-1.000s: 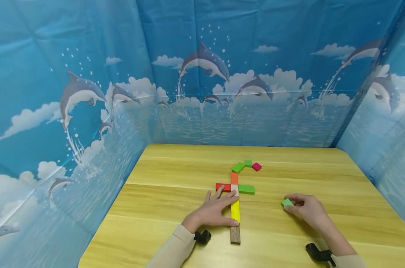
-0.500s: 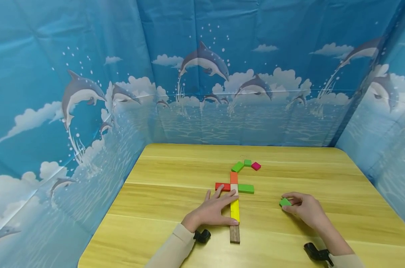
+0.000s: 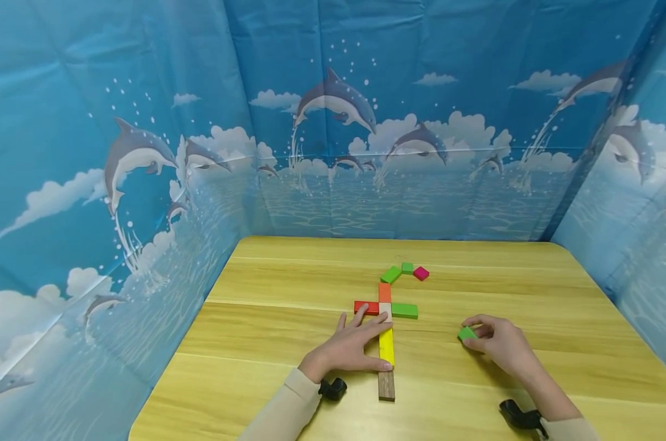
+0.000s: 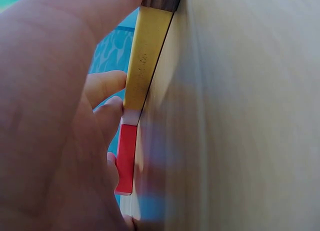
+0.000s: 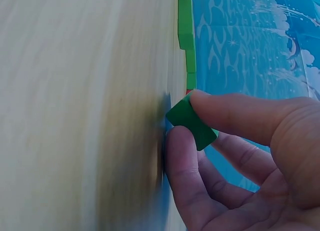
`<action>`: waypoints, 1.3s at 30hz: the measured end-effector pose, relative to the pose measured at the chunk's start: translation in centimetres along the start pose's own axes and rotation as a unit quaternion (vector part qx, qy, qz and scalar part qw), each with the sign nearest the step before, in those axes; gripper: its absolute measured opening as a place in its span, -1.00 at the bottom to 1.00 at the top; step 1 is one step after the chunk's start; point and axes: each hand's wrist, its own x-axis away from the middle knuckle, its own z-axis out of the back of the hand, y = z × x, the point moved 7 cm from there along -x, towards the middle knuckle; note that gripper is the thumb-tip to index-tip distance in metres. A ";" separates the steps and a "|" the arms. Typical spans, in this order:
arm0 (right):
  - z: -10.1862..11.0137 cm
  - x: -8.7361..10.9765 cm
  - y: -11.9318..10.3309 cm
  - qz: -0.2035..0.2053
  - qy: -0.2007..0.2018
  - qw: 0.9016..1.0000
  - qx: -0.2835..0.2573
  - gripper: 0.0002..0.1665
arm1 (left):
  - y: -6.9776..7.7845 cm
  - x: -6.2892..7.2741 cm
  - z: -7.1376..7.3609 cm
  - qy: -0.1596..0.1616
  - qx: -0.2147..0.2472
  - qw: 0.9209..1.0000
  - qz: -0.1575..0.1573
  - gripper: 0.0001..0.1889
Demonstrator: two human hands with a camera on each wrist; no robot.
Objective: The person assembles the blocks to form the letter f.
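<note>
My left hand [image 3: 351,350] lies with spread fingers over a line of wooden blocks. Its thumb touches the yellow block [image 3: 387,352] near the brown block [image 3: 386,387]; other fingertips rest at the white block [image 3: 385,308] and the red block [image 3: 360,307]. Off to the right, my right hand [image 3: 504,343] pinches a small green block [image 5: 192,123] between thumb and fingers, tilted close over the table. An orange block [image 3: 385,292] tops the line, and a long green block [image 3: 404,311] extends right from the white one.
Beyond the orange block, a green block [image 3: 390,274], a small green block [image 3: 407,268] and a magenta block [image 3: 421,274] curve to the right. The wood-grain table [image 3: 278,269] meets a blue dolphin-printed curtain [image 3: 443,202] at its back edge.
The right hand has shifted slightly left with the small green block pinched in it. The left hand stays in place on the blocks.
</note>
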 end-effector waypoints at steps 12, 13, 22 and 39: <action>0.2 -0.2 -1.4 0.023 0.015 1.000 -0.002 -0.60 | -0.1 0.0 -0.2 -0.002 -0.003 1.000 0.002 -0.08; 0.2 -0.3 -1.5 0.024 0.016 1.000 -0.004 -0.60 | -0.1 0.0 -0.1 -0.001 -0.003 1.000 0.002 -0.08; -0.3 -1.4 -1.9 0.029 0.023 0.999 -0.015 -0.63 | -0.1 0.0 -0.2 -0.001 0.001 1.000 0.003 -0.08; -1.2 -4.6 -1.8 0.004 0.029 0.996 -0.088 -0.59 | -0.2 -0.1 -0.2 -0.002 -0.002 1.000 0.000 -0.09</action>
